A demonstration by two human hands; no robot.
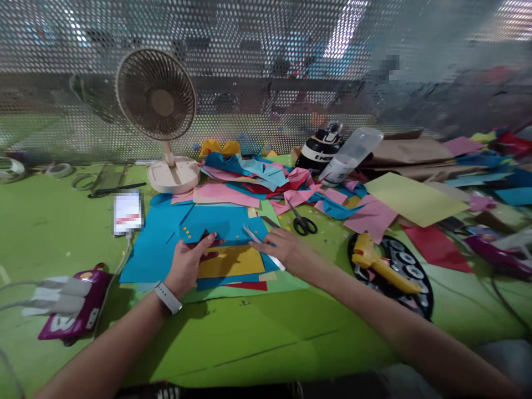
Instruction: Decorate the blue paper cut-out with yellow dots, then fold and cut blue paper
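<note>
My left hand (189,265), with a white watch on its wrist, pinches a small dark red paper piece (206,241) lying over a yellow paper sheet (233,260). My right hand (286,249) rests beside it and grips a white pen-like craft knife (254,237), whose tip points up and left onto a blue paper sheet (174,233). Both sheets lie stacked on the green table (257,332), with a red sheet edge showing beneath them.
Black scissors (302,223) lie just behind my right hand. A yellow glue gun (380,269) rests on a round black tray at right. A beige desk fan (160,116), a phone (128,213), a purple power strip (75,310) and heaps of coloured paper scraps (266,180) surround the work.
</note>
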